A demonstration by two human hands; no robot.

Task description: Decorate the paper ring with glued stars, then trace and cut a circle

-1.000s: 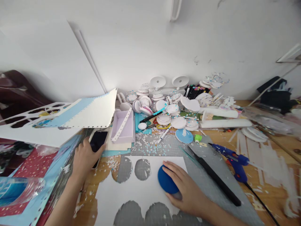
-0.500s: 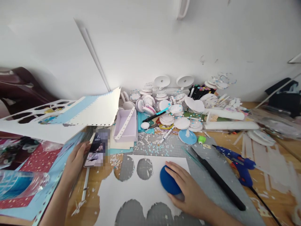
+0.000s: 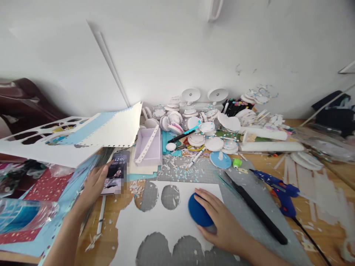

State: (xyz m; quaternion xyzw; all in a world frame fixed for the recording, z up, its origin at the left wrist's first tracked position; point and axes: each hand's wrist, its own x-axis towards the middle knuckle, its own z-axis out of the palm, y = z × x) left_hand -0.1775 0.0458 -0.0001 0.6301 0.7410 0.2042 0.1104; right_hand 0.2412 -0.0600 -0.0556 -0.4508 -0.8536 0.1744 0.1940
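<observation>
My right hand (image 3: 219,221) lies over a round blue disc (image 3: 200,210), its fingers across the top and the thumb at the lower edge. The disc rests on a white sheet (image 3: 177,225) with several round holes cut in it. Under the sheet is a grey cutting mat (image 3: 238,218). My left hand (image 3: 95,181) is at the left edge of a phone (image 3: 116,170), fingers stretched out over its side. The phone's lit screen shows a clock, and part of it is blurred out. A thin white stick (image 3: 101,218) lies below the phone.
Right of the sheet lie a black-handled tool (image 3: 260,214) and a blue glue gun (image 3: 285,195) with its cord. Behind are a lilac box (image 3: 149,147) and piles of white discs (image 3: 213,144). A plastic bottle (image 3: 30,216) lies at left.
My left hand has shifted slightly up and right, its fingers now reaching over the phone's edge. The phone's clock is now readable. My right hand and the blue disc stay put.
</observation>
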